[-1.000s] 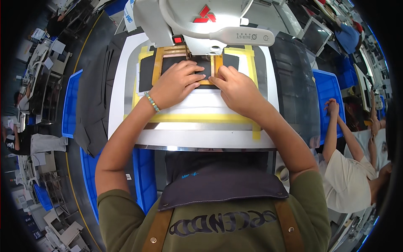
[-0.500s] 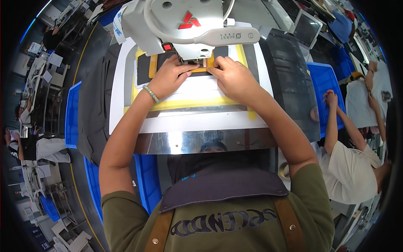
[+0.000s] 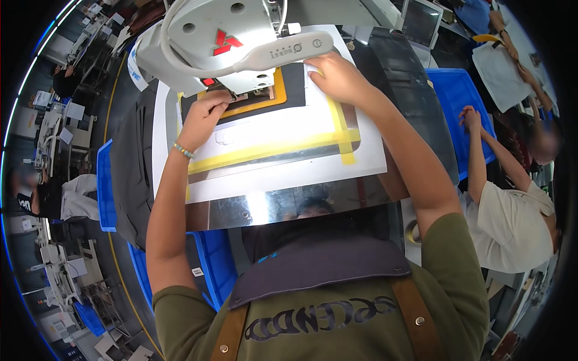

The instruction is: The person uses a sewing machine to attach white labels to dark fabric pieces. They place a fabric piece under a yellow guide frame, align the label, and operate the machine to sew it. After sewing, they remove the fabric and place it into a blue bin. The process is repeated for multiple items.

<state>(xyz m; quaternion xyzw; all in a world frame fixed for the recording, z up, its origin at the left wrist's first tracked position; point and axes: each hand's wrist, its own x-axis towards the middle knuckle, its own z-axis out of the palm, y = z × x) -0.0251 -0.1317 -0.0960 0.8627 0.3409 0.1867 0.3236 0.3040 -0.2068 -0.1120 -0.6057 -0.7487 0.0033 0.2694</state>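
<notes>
My left hand point(image 3: 206, 117) has its fingers curled at the left of the yellow frame point(image 3: 277, 90), close under the white machine head point(image 3: 205, 36); what they hold is unclear. My right hand point(image 3: 337, 78) is further back, fingers bent over the right part of the template, partly behind the machine's white handset point(image 3: 274, 51); its grip is hidden. The yellow frame lies on a black panel point(image 3: 294, 84), on a white sheet point(image 3: 253, 168) edged with yellow tape point(image 3: 319, 138). The machine head hides part of the frame.
Dark fabric pieces point(image 3: 129, 180) and a blue bin point(image 3: 107, 180) are at left, another blue bin point(image 3: 211, 259) below the metal table edge point(image 3: 265, 210). At right are a blue bin point(image 3: 445, 96), a monitor point(image 3: 415, 24) and a co-worker point(image 3: 506, 222) with hands near that bin.
My right hand has moved back and outward from the frame's corner. My left hand has come toward the frame's left side. The sheet sits at a tilt, and the view has shifted.
</notes>
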